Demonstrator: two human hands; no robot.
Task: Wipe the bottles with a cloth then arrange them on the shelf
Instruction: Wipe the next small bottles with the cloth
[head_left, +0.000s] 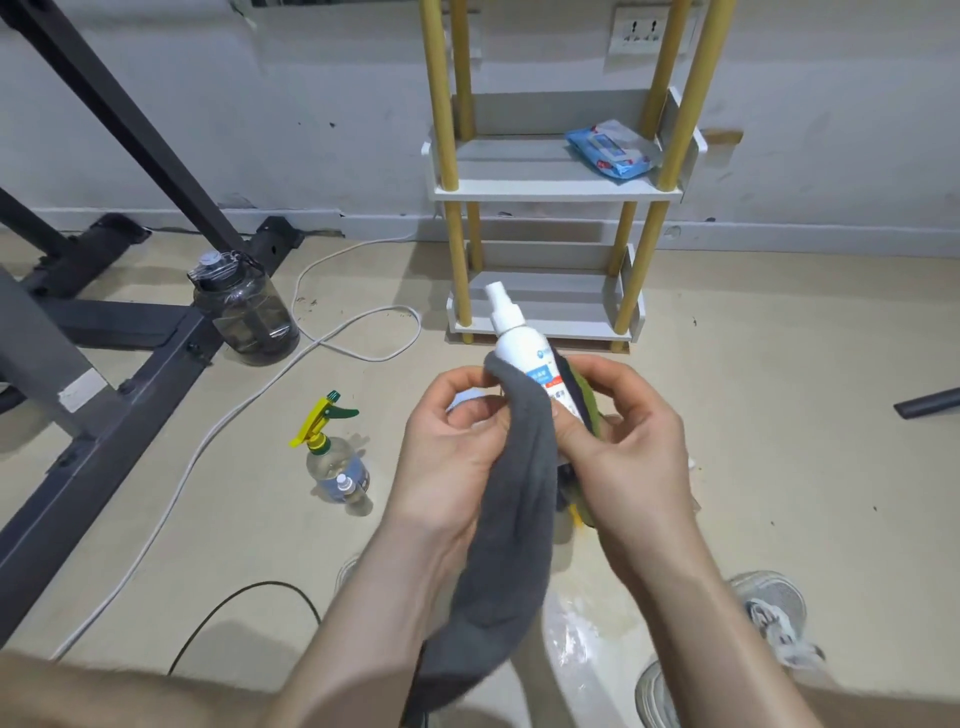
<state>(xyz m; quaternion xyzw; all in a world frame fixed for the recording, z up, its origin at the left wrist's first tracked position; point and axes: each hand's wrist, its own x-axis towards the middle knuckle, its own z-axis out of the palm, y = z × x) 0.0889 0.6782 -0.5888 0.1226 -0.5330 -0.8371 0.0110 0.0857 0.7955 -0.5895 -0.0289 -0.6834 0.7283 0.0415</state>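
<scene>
Here, at the centre of the frame, we hold a white spray bottle (519, 343), its nozzle tilted up and left. Our right hand (634, 431) curls round its lower body, and our left hand (452, 441) pinches a grey cloth (509, 545) against its side. Above stands the shelf (550, 192), with a blue packet (610, 150) on its upper tier.

A black metal frame of square bars (130, 384) stands at the left on the beige floor (779, 364), one bar slanting up across the scuffed white wall (260, 104). A white cable (376, 359) loops over the floor and runs out to the lower left; a thin black cable (260, 583) arcs near the bottom. A white wall socket (644, 32) sits high up, with a blue-and-white wipes packet (613, 148) lying flat below it. A dark tube end (930, 402) pokes in at the right edge.
</scene>
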